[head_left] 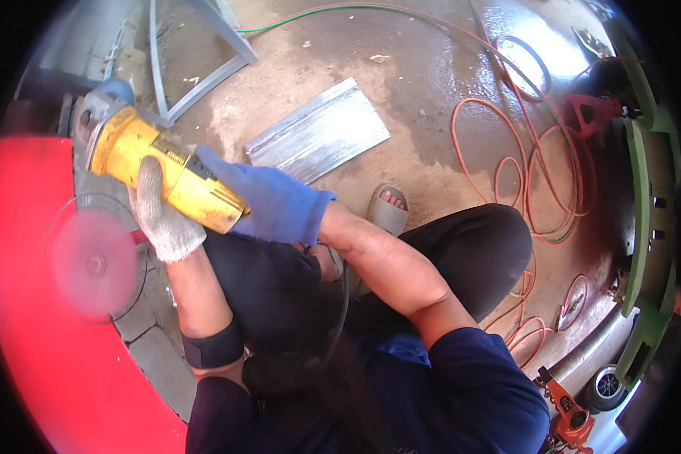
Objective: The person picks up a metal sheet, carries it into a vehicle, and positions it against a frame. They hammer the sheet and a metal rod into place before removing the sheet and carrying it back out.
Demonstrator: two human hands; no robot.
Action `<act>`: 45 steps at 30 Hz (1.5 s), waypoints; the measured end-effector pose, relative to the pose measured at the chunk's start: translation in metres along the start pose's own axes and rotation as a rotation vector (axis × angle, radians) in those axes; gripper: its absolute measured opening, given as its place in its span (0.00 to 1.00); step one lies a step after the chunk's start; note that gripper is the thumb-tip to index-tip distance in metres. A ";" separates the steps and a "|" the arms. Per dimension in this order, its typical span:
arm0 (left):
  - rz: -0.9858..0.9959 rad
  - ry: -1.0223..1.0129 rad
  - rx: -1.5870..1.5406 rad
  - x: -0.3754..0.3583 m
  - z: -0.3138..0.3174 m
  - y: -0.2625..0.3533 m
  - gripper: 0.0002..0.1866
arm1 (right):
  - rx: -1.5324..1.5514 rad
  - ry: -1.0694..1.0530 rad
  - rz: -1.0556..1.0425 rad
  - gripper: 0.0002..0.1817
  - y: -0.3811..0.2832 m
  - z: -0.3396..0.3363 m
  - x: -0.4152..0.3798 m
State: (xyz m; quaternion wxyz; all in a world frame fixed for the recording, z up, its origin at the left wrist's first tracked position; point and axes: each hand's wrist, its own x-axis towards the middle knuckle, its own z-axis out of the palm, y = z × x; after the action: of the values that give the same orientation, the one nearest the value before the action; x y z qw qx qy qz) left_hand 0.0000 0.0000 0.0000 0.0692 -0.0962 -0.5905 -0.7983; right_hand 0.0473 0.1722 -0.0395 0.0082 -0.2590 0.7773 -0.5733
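Note:
A yellow angle grinder (129,144) is held up at the left, its metal head pointing to the upper left. My left hand (163,212), in a whitish knit glove, is closed on the side of the grinder's body. Around its rear part wraps my right hand (276,198), in a blue glove. The grinder's disc cannot be made out. A dark cord (343,318) hangs beside my right forearm. Beyond my hands, a flat metal plate (329,129) with a scuffed, shiny surface lies on the floor.
A fan (94,263) with blurred blades stands close to my left forearm, by a large red surface (23,318). A grey metal frame (204,94) is at the upper left. Orange hoses (461,144) coil on the wet floor. A green metal beam (639,219) and orange tool (571,416) are at right.

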 end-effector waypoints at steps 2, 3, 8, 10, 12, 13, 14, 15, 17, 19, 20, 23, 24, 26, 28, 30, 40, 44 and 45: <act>-0.006 0.000 0.002 0.002 0.003 0.009 0.31 | -0.006 0.083 -0.073 0.56 0.001 -0.001 0.003; 0.001 0.061 -0.106 -0.012 0.015 0.005 0.29 | -0.010 0.038 -0.057 0.56 0.000 -0.005 -0.011; -0.091 -0.247 -0.307 0.015 0.000 0.040 0.32 | 0.395 0.036 -0.203 0.53 0.000 -0.008 0.026; -0.081 -0.408 -0.263 0.033 0.005 0.045 0.39 | 0.678 -0.065 -0.076 0.45 -0.022 -0.012 0.038; -0.084 -0.545 -0.254 0.054 0.016 0.048 0.40 | 0.711 -0.088 -0.089 0.43 -0.026 -0.008 0.048; -0.112 -0.483 -0.225 0.055 0.020 0.053 0.34 | 0.688 -0.103 -0.023 0.42 -0.014 -0.006 0.058; -0.182 -0.435 -0.135 0.063 0.009 0.044 0.31 | 0.665 -0.116 0.044 0.41 0.000 -0.004 0.064; -0.260 -0.390 -0.045 0.073 0.000 0.035 0.29 | 0.663 -0.125 0.048 0.41 0.017 -0.002 0.068; -0.235 -0.245 0.201 0.075 -0.019 0.004 0.26 | 0.526 -0.220 0.238 0.41 0.058 0.000 0.067; -0.304 -0.189 0.348 0.068 -0.037 -0.018 0.21 | 0.353 -0.167 0.422 0.38 0.098 -0.005 0.038; -0.353 -0.184 0.314 0.064 -0.053 -0.036 0.22 | 0.124 -0.118 0.509 0.37 0.126 -0.002 0.019; -0.400 -0.025 0.633 0.031 -0.118 -0.115 0.33 | -0.484 -0.087 0.657 0.28 0.214 0.009 -0.050; -0.485 0.054 0.745 0.018 -0.146 -0.148 0.41 | -0.486 -0.088 0.665 0.28 0.220 0.014 -0.061; -0.634 0.087 0.954 -0.014 -0.159 -0.162 0.46 | -0.737 -0.116 0.660 0.19 0.230 0.019 -0.073; -0.717 0.123 1.075 -0.041 -0.171 -0.181 0.45 | -0.857 -0.214 0.561 0.16 0.245 0.017 -0.077; -0.762 0.154 1.174 -0.051 -0.178 -0.196 0.45 | -1.008 -0.390 0.418 0.12 0.261 0.014 -0.072; -0.894 0.232 1.496 -0.055 -0.176 -0.250 0.53 | -0.857 -0.607 0.346 0.09 0.320 0.006 -0.068; -1.020 0.210 1.450 -0.055 -0.168 -0.245 0.53 | -0.775 -0.637 0.288 0.09 0.300 -0.009 -0.050; -1.077 0.203 1.414 -0.055 -0.164 -0.238 0.52 | -0.791 -0.715 0.320 0.09 0.282 -0.019 -0.042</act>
State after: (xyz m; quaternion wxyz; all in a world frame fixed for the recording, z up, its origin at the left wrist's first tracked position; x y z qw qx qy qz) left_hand -0.0121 -0.0869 -0.2809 -0.2201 0.3306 -0.9006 -0.1766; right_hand -0.0335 0.2654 -0.2972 0.2603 -0.2994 0.9118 -0.1059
